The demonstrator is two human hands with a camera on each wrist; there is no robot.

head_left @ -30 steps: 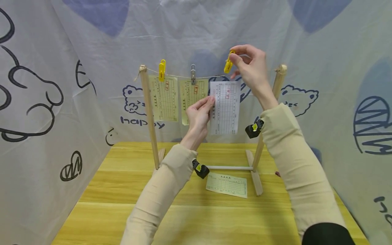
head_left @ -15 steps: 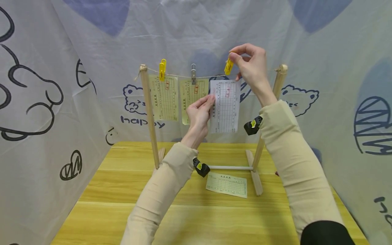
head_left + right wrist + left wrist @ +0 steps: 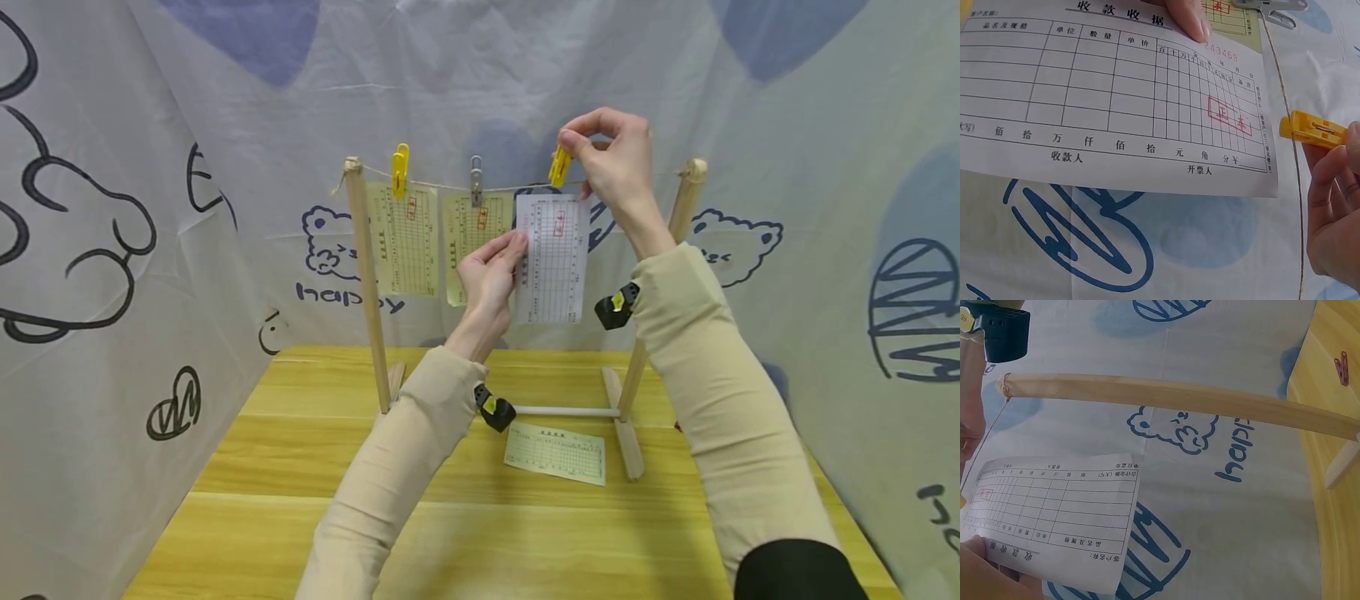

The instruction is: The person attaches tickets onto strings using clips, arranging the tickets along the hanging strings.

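"Where is passage blocked?"
"Around the centre, by the white sheet [image 3: 555, 275], two yellow slips [image 3: 406, 250] and the string [image 3: 1301, 284] above."
"And where is room left?"
"At bottom centre, over the surface [image 3: 517, 542], between left sleeve [image 3: 405, 450] and right sleeve [image 3: 723, 417]."

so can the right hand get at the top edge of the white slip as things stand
Probably yes: the right hand pinches a yellow clip just above the white slip, and only a gap separates them in the right wrist view.
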